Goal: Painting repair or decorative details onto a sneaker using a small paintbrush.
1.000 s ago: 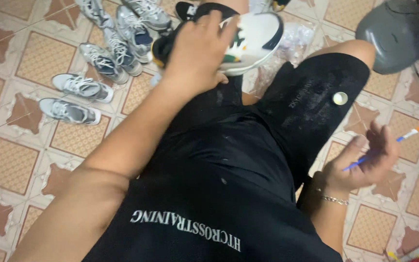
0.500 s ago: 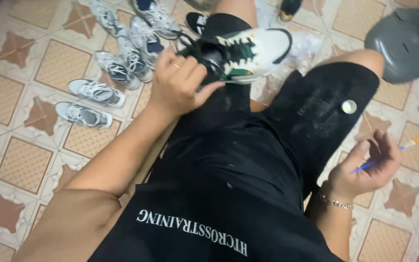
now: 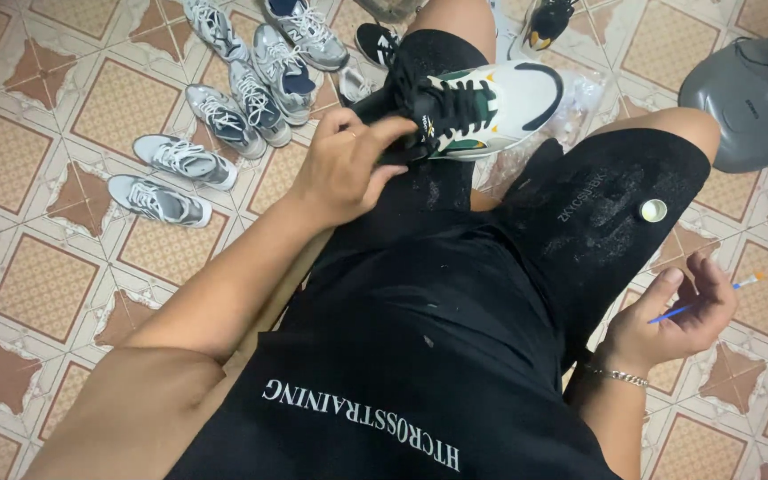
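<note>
My left hand (image 3: 344,169) gripped the white, green and black leather sneaker (image 3: 477,107) on my knee; my right hand (image 3: 677,311) pinched a thin blue paintbrush (image 3: 704,302).

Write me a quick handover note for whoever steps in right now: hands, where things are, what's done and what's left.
Left hand: gripping the heel end of the white, green and black sneaker lying on the left knee.
Right hand: holding a thin blue paintbrush low beside the right thigh, away from the shoe.
Small round pot sits on the right thigh.
Grey sneakers lie on the tiled floor.
Done: shoe steadied. Left: brush not yet at the shoe.
</note>
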